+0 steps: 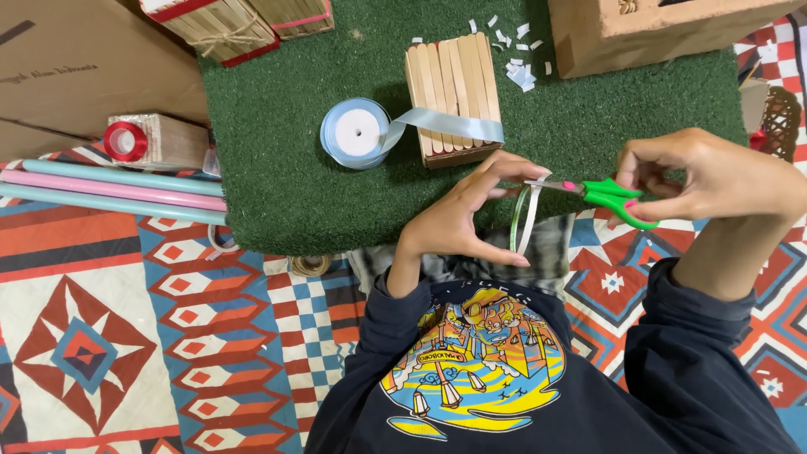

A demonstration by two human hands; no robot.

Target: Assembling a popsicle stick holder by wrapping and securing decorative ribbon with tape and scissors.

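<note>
Ribbon, a short pale blue loop, hangs at about 3 o'clock from the left hand, whose fingers pinch it between thumb and forefinger just above the person's lap. Green-handled scissors sit in the right hand, at 3 o'clock of the loop, fingers curled through the handles, blades nearly pressed together with their tips touching the top of the ribbon. At 12 o'clock of the left hand, on a green turf mat, stands a small box of wooden sticks with a ribbon band across its front, fed from a ribbon spool at its 9 o'clock. White paper scraps lie at 1 o'clock of the box. Pastel rolls rest at 9 o'clock of the mat, on a patterned rug.
</note>
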